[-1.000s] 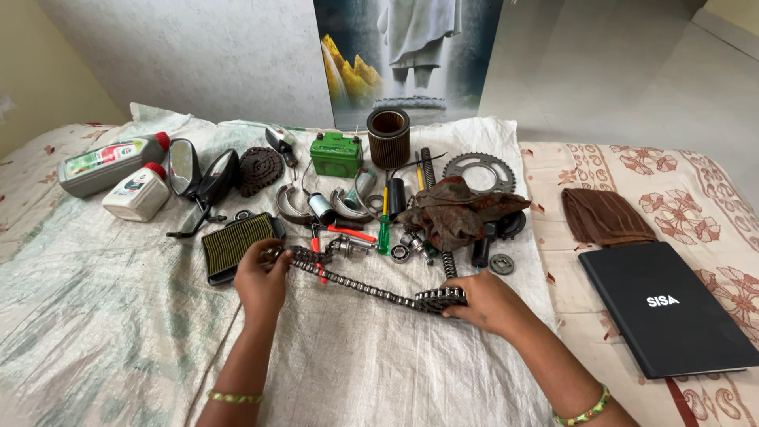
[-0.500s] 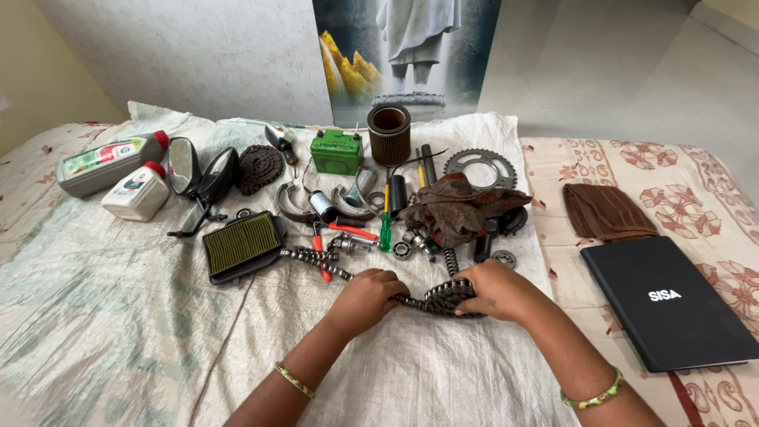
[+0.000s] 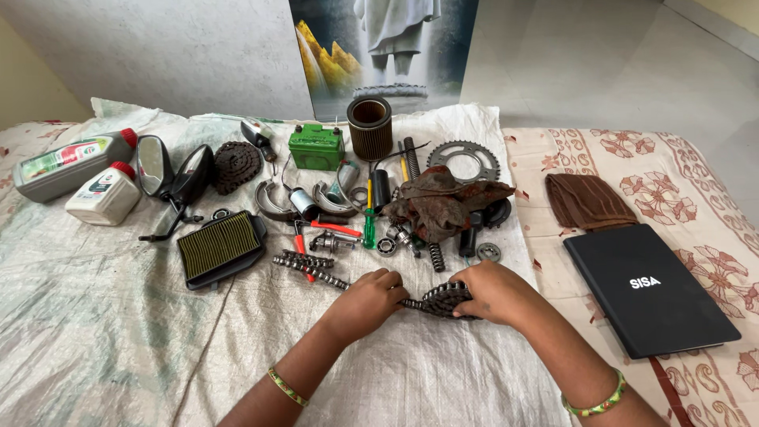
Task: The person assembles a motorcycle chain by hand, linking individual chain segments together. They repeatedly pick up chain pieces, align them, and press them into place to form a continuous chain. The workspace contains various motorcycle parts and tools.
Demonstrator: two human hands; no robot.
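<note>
Both hands are clamped on a dark drive chain (image 3: 379,291): the right hand (image 3: 492,291) closes its grip over the folded, bunched end, and the left hand (image 3: 370,294) pinches the straight run just beside it, fingers curled over the links. The rest of the chain trails off to the left across the woven plastic sheet (image 3: 118,340) spread over the bed, ending near the rectangular air filter (image 3: 220,247).

Beyond the hands, going down in size: a black laptop (image 3: 648,289) lies on the floral bedcover (image 3: 711,190) to the right, with a folded brown cloth (image 3: 589,202) above it. A grey oil bottle (image 3: 73,163) and a smaller white one (image 3: 105,194) lie far left, beside two black mirrors (image 3: 170,175). A greasy rag (image 3: 443,202) sits just past the right hand, below a sprocket (image 3: 464,161). A cylindrical filter (image 3: 369,128) stands upright next to a green battery (image 3: 316,147). What look like bearings (image 3: 386,246) lie near a small spring (image 3: 436,257).
</note>
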